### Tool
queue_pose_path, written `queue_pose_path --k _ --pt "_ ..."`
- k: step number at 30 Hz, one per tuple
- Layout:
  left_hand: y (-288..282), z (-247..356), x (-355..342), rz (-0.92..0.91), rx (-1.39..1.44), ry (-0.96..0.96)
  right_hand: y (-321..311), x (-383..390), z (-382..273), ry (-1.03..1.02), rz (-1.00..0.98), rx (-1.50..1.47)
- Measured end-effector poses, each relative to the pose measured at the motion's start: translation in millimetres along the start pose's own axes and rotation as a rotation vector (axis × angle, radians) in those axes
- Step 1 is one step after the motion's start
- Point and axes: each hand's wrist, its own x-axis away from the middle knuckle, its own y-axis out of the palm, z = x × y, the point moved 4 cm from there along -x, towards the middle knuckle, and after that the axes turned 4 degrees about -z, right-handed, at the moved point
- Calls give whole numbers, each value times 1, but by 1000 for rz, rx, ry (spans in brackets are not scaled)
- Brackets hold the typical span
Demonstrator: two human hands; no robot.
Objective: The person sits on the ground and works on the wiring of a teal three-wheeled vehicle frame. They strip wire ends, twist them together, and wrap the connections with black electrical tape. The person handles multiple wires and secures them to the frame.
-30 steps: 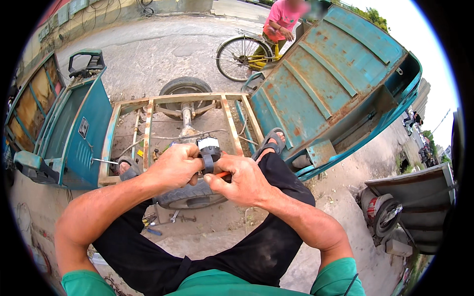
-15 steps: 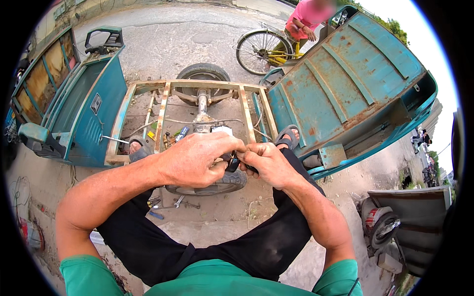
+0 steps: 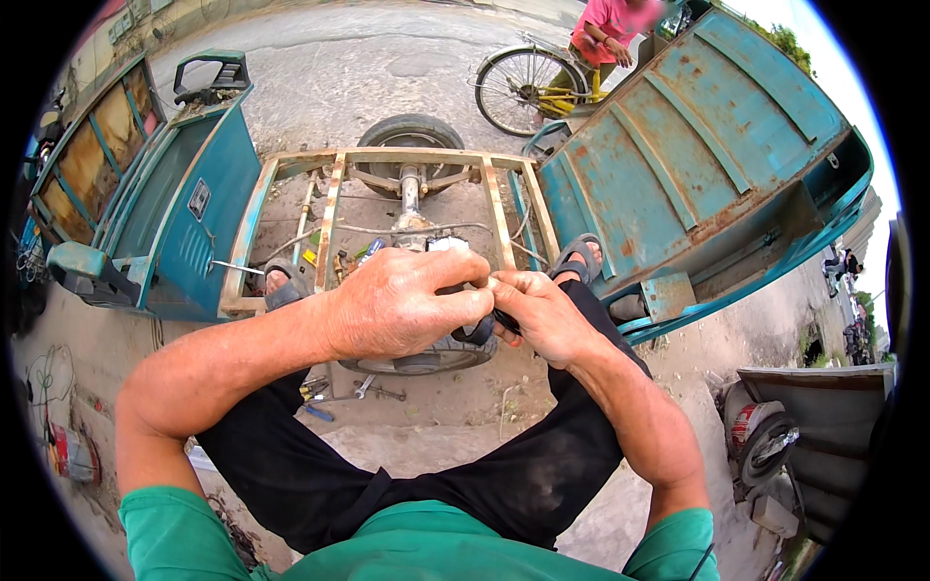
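My left hand [image 3: 407,300] and my right hand [image 3: 538,320] meet at mid-view, both with fingers closed on a black band-like object [image 3: 475,329]. Its white part [image 3: 446,243] shows just above my left fingers; most of it is hidden. Behind them lies a metal frame [image 3: 336,194] over an axle [image 3: 410,189] and wheels, the nearer tyre [image 3: 426,362] partly under my hands. My sandalled feet are on either side, by the frame. Spanners and other tools [image 3: 364,386] lie on the ground below.
Rusty teal body panels stand left [image 3: 179,232] and right [image 3: 668,145]. Beyond the frame a person in pink [image 3: 605,29] is beside a yellow bicycle [image 3: 542,92]. A metal sheet [image 3: 823,407] with a tyre [image 3: 765,445] is at lower right.
My hands have drawn together, my left covering more of the black object; the orange item seen earlier is largely hidden. The view has shifted, and the surroundings appear higher and further right.
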Motion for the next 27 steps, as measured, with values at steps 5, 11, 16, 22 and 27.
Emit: queue_pose_path --k 5,11,16,22,27 --pt "3 -1 -3 9 10 -1 4 0 4 18 21 -38" --pt "1 -20 -3 126 485 -248 -3 4 -5 -114 84 9" --pt "10 -33 10 85 967 -777 5 4 -15 -303 175 142" --pt "13 -38 7 74 1151 -1018 6 9 -20 -445 287 305" --pt "5 -34 -4 13 1063 -1081 1 13 -27 -445 248 434"
